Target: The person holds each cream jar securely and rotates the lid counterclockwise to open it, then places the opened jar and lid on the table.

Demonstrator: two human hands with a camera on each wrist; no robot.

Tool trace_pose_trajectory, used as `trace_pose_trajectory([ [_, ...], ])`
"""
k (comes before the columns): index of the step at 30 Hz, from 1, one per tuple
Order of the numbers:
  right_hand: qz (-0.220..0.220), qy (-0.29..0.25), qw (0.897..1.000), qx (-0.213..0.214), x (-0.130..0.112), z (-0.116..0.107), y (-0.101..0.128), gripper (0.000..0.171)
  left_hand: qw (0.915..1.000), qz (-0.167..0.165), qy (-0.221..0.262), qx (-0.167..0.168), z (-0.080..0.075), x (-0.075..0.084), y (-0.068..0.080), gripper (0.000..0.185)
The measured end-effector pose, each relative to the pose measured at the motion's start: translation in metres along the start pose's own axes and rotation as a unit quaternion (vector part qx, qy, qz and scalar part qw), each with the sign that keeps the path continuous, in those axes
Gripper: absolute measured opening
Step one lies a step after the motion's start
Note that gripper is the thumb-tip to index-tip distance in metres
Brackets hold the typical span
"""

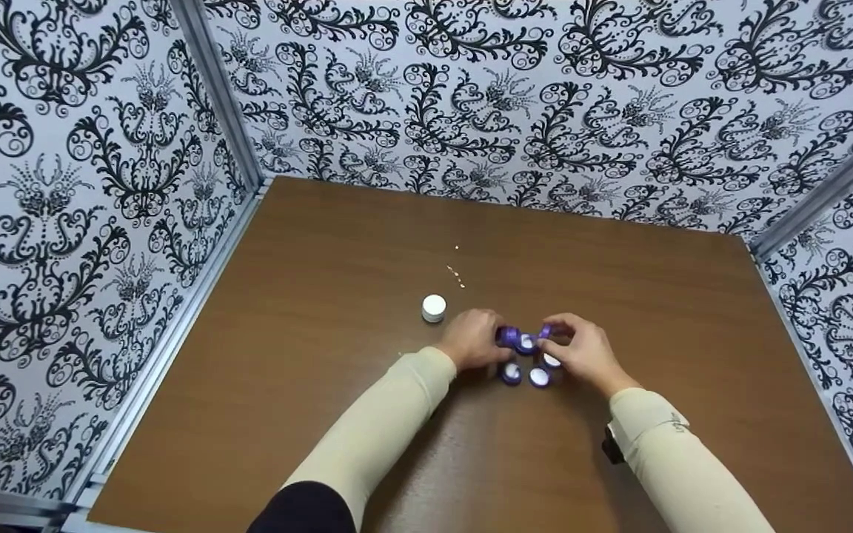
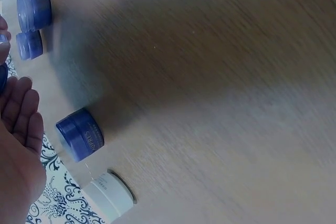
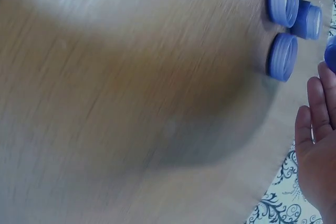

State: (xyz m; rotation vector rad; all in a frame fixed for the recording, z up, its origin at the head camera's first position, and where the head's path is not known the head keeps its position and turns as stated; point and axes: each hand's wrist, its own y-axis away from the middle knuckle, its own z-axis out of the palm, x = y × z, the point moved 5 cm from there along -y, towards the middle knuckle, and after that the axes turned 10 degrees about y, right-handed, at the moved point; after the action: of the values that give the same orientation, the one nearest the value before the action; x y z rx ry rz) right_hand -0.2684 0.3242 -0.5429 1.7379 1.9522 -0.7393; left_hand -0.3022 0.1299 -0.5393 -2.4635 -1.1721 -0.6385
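Brown bench (image 1: 323,311): purple jars (image 1: 524,342) are gripped between both hands, left hand (image 1: 471,339) and right hand (image 1: 582,352); a white jar (image 1: 434,308) is seen just beyond the left.

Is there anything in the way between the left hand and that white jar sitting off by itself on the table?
Nothing visible. In the head view the white jar stands alone on the brown table, just beyond the left hand, with bare wood between them. The purple jars are clustered on the other side, between both hands.

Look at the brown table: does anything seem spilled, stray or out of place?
Yes. A trail of small pale specks lies scattered beyond the white jar, looking like spilled crumbs; what they are is unclear. The white jar stands apart from the purple jars.
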Motion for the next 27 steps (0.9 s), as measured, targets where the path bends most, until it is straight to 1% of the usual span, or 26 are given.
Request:
trace_pose_trajectory([
  [11,0.019,0.025,1.0,-0.003,0.016,-0.001,-0.005,0.038,0.9999,-0.008,0.012,0.002,0.0,-0.003,0.001,0.041],
  [20,0.052,0.048,0.997,-0.018,0.024,-0.001,-0.009,0.035,0.9997,-0.016,0.018,0.002,0.0,-0.005,-0.001,0.041],
  [27,0.046,0.076,0.996,-0.018,0.024,0.0,-0.012,0.038,0.9999,-0.008,0.003,0.005,0.0,-0.004,-0.001,0.039],
])
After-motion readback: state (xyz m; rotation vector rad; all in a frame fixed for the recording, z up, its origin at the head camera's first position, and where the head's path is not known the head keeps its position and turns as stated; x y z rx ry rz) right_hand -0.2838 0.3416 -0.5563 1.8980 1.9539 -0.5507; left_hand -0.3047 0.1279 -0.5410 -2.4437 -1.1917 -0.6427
